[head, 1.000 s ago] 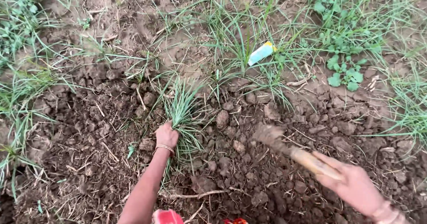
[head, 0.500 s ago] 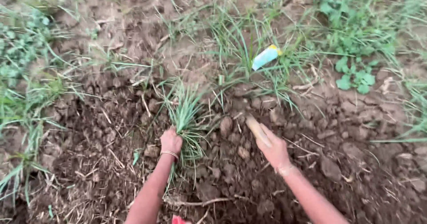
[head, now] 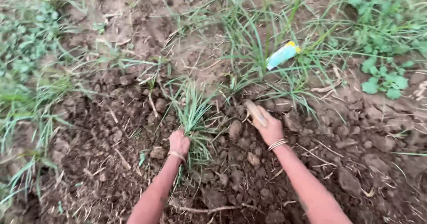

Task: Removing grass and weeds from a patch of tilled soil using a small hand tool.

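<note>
tool handle (head: pixel 255 113) has swung in from the far right, right hand (head: pixel 269 128) gripping it beside the grass tuft (head: pixel 192 110) that left hand (head: pixel 179 143) fingers clench.

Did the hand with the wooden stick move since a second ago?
Yes. The right hand with the wooden stick swung in from the right, toward the grass clump gripped by the left hand.

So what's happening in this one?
A person is crouched over loose, dug-up soil. The left hand grips a tuft of grass near its base. The right hand holds a wooden tool handle, its working end down among the clods beside the tuft. The tuft stands upright in the ground. A blue and yellow wrapper lies in the grass farther off.
</note>
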